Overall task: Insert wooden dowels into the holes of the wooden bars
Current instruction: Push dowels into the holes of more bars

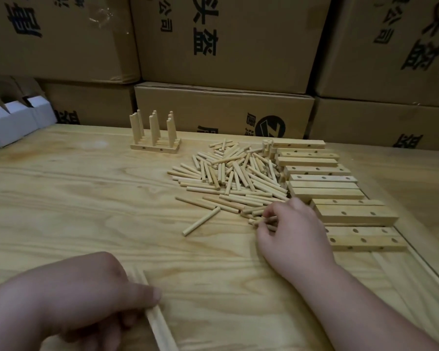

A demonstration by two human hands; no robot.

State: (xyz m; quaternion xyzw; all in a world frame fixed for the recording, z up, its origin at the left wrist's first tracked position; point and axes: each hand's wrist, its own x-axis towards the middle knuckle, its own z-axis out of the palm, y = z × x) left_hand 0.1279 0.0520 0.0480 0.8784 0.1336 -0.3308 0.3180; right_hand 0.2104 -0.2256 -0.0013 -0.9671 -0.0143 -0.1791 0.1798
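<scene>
We see the right hand (289, 231) pinching a few dowels at the near edge of the dowel pile (233, 176), drilled bars (325, 183) stacked just right of it; the left hand (81, 297) grips one wooden bar (160, 325), nearer us.

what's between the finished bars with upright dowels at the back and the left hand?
Head view: only bare tabletop lies between the finished bars and the left hand. The dowel pile sits off to the right of that stretch.
</scene>
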